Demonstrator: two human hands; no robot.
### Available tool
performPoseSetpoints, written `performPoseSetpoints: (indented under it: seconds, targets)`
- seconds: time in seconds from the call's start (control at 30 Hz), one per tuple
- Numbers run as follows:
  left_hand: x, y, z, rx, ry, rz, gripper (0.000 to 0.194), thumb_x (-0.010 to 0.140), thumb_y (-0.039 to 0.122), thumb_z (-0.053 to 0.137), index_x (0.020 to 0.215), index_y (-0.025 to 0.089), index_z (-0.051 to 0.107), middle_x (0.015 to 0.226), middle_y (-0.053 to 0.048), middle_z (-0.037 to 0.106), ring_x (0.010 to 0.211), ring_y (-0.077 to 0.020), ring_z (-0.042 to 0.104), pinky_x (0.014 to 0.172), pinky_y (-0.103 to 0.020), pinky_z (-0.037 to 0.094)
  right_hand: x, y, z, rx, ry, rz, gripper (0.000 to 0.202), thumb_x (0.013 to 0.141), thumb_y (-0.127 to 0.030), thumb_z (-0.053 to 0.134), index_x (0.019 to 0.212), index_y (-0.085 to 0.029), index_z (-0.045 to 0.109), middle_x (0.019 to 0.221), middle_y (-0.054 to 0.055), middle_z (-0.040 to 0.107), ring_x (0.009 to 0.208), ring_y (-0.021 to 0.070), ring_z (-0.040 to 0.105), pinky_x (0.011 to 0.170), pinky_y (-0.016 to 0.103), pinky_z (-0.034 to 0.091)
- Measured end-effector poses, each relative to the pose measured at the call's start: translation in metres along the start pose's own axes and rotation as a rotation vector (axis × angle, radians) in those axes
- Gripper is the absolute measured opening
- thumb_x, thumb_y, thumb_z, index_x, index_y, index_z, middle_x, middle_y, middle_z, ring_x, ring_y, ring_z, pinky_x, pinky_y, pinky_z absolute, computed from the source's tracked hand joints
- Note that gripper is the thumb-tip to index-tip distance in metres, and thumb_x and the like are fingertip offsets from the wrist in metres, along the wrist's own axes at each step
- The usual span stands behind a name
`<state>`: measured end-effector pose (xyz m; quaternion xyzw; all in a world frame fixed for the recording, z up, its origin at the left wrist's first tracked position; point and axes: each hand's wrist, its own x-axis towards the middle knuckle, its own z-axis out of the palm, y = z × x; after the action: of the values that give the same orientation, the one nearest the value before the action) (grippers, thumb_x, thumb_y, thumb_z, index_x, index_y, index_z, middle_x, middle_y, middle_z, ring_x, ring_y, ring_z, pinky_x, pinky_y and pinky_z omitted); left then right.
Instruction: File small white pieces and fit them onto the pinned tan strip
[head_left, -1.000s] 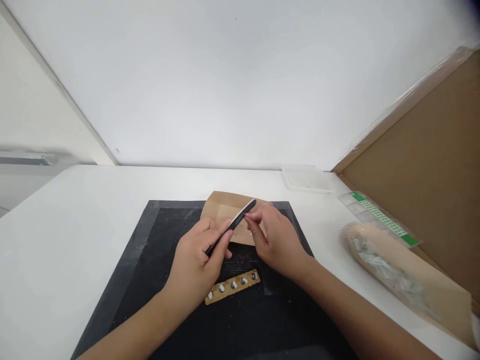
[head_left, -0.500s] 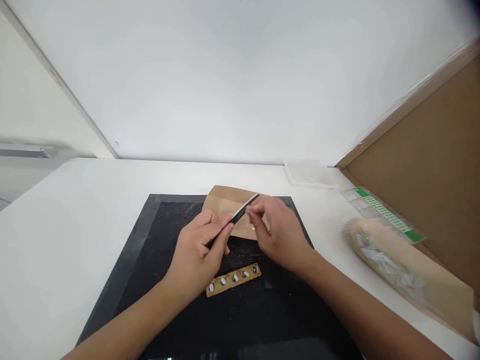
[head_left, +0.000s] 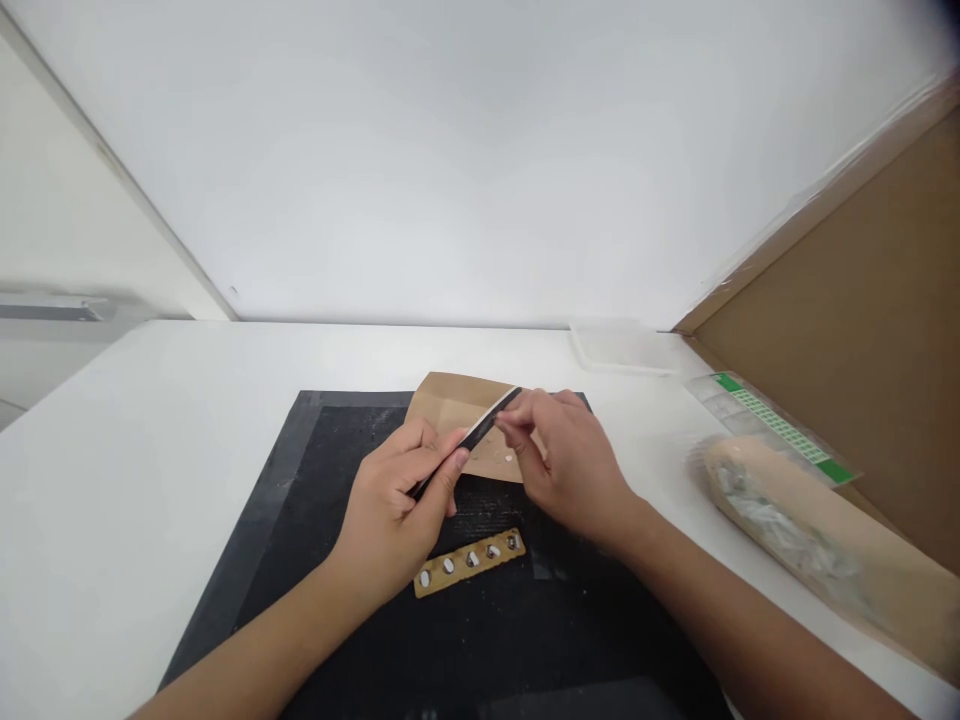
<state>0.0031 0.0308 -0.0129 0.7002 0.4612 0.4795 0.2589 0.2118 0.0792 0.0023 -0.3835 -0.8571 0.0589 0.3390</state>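
Observation:
A slim black strip with a pale edge [head_left: 480, 430] slants up to the right above the mat. Its lower part is gripped between the thumb and fingers of my left hand [head_left: 401, 485]. My right hand [head_left: 566, 455] is closed in a pinch against the strip's side, near its upper end; whatever the fingertips hold is too small to make out. Behind and below the strip lies a sheet of brown paper [head_left: 442, 395] with a few tiny pale bits on it. Nearer me, a gold-coloured bar [head_left: 459, 566] with several round holes, showing white and dark inside, rests flat.
A black mat [head_left: 300, 500] covers the middle of the white table [head_left: 150, 450]. To the right are a brown-paper pouch with a clear window [head_left: 787, 530], a green-and-clear plastic sleeve [head_left: 780, 430] and a shallow translucent tray [head_left: 622, 350]. A cardboard panel [head_left: 847, 270] stands on the right.
My right hand's pinch has shifted very slightly along the black strip's side. My left hand keeps its hold, and the gold-coloured bar and paper lie as before.

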Motion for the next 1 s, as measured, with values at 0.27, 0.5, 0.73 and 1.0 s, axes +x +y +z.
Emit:
performPoseSetpoints:
  seconds: [0.27,0.5,0.73,1.0]
  targets:
    - [-0.001,-0.005,0.003,0.02,-0.016,-0.027,0.025,0.105,0.025,0.061,0.089,0.021,0.08,0.065,0.003,0.056,0.063,-0.0113,0.06,0.065,-0.025,0.047,-0.002,-0.001,-0.001,0.017,0.006,0.008,0.015,0.107,-0.019,0.054,0.093,-0.023,0.051,0.083,0.001,0.07,0.074,0.0192,0.063,0.081,0.036,0.042]
    - [-0.009,-0.006,0.002,-0.022,-0.084,-0.032,0.04,0.106,0.023,0.058,0.144,0.03,0.067,0.075,0.004,0.058,0.061,-0.0109,0.062,0.064,-0.025,0.051,-0.002,0.002,-0.002,0.029,0.093,0.065,0.013,0.108,-0.02,0.053,0.096,-0.024,0.051,0.086,0.0,0.071,0.077,0.0188,0.065,0.083,0.037,0.042]
    - [-0.008,-0.003,0.003,-0.262,-0.108,-0.062,0.037,0.103,0.02,0.063,0.138,0.03,0.071,0.11,-0.006,0.072,0.072,-0.0122,0.074,0.059,-0.022,0.058,-0.006,0.006,-0.003,0.01,0.156,0.105,0.01,0.108,-0.021,0.051,0.1,-0.025,0.05,0.086,0.001,0.07,0.078,0.0197,0.065,0.081,0.037,0.044]
    - [-0.01,0.006,0.009,-0.406,-0.111,-0.254,0.034,0.101,0.027,0.067,0.134,0.028,0.075,0.099,-0.006,0.076,0.036,-0.0024,0.055,0.033,-0.015,0.048,-0.007,0.007,-0.006,0.005,0.14,0.109,0.014,0.106,-0.017,0.051,0.095,-0.025,0.05,0.086,0.002,0.069,0.08,0.0214,0.063,0.078,0.036,0.044]
